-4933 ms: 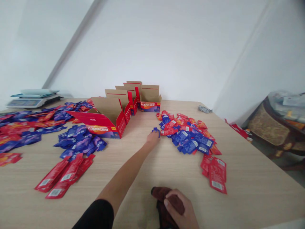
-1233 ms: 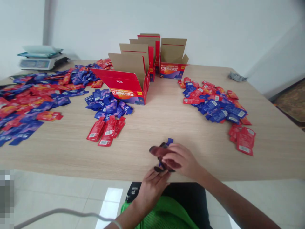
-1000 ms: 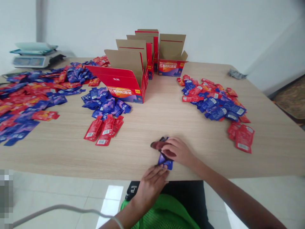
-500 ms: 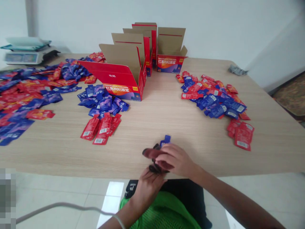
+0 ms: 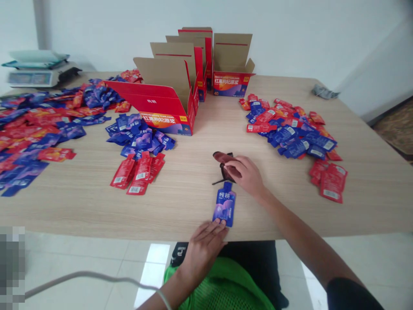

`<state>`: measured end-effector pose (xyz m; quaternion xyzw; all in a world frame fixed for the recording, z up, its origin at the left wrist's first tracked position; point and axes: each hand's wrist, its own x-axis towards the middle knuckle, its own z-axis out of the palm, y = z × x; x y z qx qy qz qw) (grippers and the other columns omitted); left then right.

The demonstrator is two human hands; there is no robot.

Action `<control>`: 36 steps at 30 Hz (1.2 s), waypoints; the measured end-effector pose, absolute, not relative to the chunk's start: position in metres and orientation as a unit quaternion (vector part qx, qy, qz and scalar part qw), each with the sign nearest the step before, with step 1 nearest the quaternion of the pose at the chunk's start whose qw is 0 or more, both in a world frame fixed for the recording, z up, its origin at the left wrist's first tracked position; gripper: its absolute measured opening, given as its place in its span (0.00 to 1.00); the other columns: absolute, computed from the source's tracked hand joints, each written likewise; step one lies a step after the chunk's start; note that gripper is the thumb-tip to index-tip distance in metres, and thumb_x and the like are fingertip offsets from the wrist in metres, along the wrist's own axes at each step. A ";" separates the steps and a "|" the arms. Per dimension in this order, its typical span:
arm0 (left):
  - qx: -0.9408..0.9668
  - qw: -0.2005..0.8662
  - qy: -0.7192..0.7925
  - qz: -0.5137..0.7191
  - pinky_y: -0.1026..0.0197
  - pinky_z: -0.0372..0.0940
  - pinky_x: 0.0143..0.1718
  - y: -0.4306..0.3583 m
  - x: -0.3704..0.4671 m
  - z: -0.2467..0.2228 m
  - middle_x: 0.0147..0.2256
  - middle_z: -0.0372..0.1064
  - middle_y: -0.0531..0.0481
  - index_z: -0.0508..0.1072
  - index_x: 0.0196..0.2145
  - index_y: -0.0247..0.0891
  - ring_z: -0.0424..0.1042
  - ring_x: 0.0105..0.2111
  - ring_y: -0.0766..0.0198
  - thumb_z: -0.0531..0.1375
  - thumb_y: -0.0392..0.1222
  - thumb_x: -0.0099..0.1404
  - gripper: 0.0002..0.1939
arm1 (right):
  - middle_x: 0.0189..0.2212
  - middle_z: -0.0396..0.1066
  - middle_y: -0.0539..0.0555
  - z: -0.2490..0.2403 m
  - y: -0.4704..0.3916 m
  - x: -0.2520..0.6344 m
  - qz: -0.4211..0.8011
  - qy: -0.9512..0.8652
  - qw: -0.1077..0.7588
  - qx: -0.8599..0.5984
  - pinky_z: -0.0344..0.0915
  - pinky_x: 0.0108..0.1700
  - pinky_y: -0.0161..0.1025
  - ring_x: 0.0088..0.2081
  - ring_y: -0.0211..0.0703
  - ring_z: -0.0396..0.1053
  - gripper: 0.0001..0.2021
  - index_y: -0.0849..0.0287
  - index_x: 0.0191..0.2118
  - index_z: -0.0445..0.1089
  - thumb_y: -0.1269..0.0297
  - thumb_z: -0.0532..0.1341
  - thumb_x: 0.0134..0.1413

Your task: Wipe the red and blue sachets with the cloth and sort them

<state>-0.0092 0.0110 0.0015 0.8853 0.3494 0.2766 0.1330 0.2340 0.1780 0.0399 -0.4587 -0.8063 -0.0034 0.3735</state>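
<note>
A blue-purple pouch (image 5: 223, 209) lies flat near the table's front edge, its narrow spout end pointing away from me. The outstretched fingers of my left hand (image 5: 206, 241) rest on its lower end. Just beyond the spout, my right hand (image 5: 247, 174) is closed on a pair of dark sunglasses (image 5: 218, 157) with reddish-brown lenses. My fingers partly cover one lens. The sunglasses are at or just above the table top; I cannot tell which.
Open red cartons (image 5: 167, 110) stand at the back. Blue pouches (image 5: 138, 133) and red pouches (image 5: 138, 174) lie left of centre, with a large heap (image 5: 48, 118) farther left. Another mixed pile (image 5: 290, 129) is at right. A scale (image 5: 35, 77) and a grey crumpled item (image 5: 324, 91) sit at the back.
My right hand has carried the sunglasses away from me, off the blue pouch, which now shows fully. My left hand has stayed at the table's front edge.
</note>
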 end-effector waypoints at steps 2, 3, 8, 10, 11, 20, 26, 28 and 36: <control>0.883 0.135 0.350 0.281 0.51 0.69 0.60 0.011 -0.008 0.001 0.58 0.75 0.46 0.73 0.59 0.37 0.74 0.59 0.56 0.55 0.40 0.80 0.15 | 0.49 0.74 0.57 0.052 0.156 0.229 0.025 -0.770 0.437 -0.463 0.72 0.55 0.50 0.51 0.51 0.72 0.10 0.50 0.51 0.74 0.65 0.66 0.65; 0.882 0.136 0.351 0.284 0.50 0.69 0.60 0.011 -0.008 0.001 0.58 0.76 0.46 0.74 0.59 0.37 0.75 0.58 0.56 0.55 0.41 0.80 0.15 | 0.50 0.73 0.57 0.056 0.141 0.224 0.049 -0.771 0.448 -0.450 0.72 0.55 0.49 0.52 0.50 0.72 0.11 0.50 0.51 0.74 0.65 0.66 0.65; 0.864 0.152 0.367 0.310 0.52 0.74 0.51 0.009 -0.007 -0.001 0.39 0.82 0.49 0.79 0.49 0.40 0.82 0.39 0.58 0.58 0.40 0.78 0.10 | 0.46 0.75 0.53 0.040 0.075 0.204 0.142 -0.876 0.326 -0.324 0.73 0.55 0.47 0.51 0.47 0.72 0.07 0.51 0.48 0.74 0.64 0.65 0.66; 0.865 0.152 0.365 0.310 0.52 0.73 0.52 0.009 -0.007 0.000 0.39 0.82 0.49 0.79 0.49 0.39 0.82 0.40 0.58 0.58 0.40 0.78 0.09 | 0.45 0.75 0.53 0.027 0.072 0.203 0.147 -0.886 0.306 -0.316 0.72 0.56 0.47 0.51 0.47 0.71 0.05 0.51 0.47 0.74 0.63 0.65 0.67; 0.869 0.149 0.361 0.303 0.52 0.72 0.55 0.010 -0.007 0.001 0.43 0.82 0.47 0.78 0.51 0.39 0.82 0.44 0.57 0.58 0.40 0.78 0.10 | 0.45 0.75 0.53 0.022 0.077 0.204 0.144 -0.883 0.307 -0.324 0.72 0.56 0.47 0.51 0.48 0.70 0.05 0.52 0.46 0.74 0.63 0.65 0.67; 0.890 0.139 0.343 0.265 0.52 0.69 0.58 0.016 -0.010 0.014 0.57 0.76 0.46 0.73 0.59 0.38 0.76 0.57 0.56 0.56 0.44 0.80 0.15 | 0.46 0.76 0.56 0.021 0.180 0.233 0.007 -0.847 0.295 -0.442 0.71 0.54 0.49 0.50 0.51 0.71 0.07 0.51 0.48 0.75 0.65 0.63 0.67; 0.862 0.208 0.374 0.271 0.51 0.67 0.52 0.049 -0.012 0.055 0.48 0.80 0.47 0.73 0.58 0.41 0.79 0.48 0.57 0.58 0.53 0.78 0.18 | 0.45 0.75 0.55 0.055 0.157 0.255 0.021 -0.662 0.502 -0.555 0.70 0.54 0.47 0.48 0.49 0.73 0.08 0.52 0.48 0.74 0.57 0.65 0.67; 0.840 0.194 0.419 0.285 0.52 0.66 0.50 0.069 -0.004 0.057 0.45 0.79 0.48 0.74 0.55 0.42 0.77 0.46 0.57 0.56 0.47 0.79 0.13 | 0.43 0.76 0.54 0.062 0.137 0.262 0.032 -0.605 0.531 -0.592 0.70 0.52 0.47 0.46 0.49 0.74 0.10 0.53 0.46 0.75 0.54 0.65 0.66; 0.807 0.130 0.545 0.186 0.48 0.69 0.47 0.128 0.041 0.023 0.46 0.70 0.40 0.69 0.58 0.37 0.71 0.46 0.48 0.61 0.53 0.75 0.21 | 0.42 0.79 0.54 0.027 0.067 0.294 0.100 -0.449 0.517 -0.722 0.69 0.48 0.47 0.43 0.51 0.76 0.20 0.54 0.45 0.77 0.43 0.67 0.59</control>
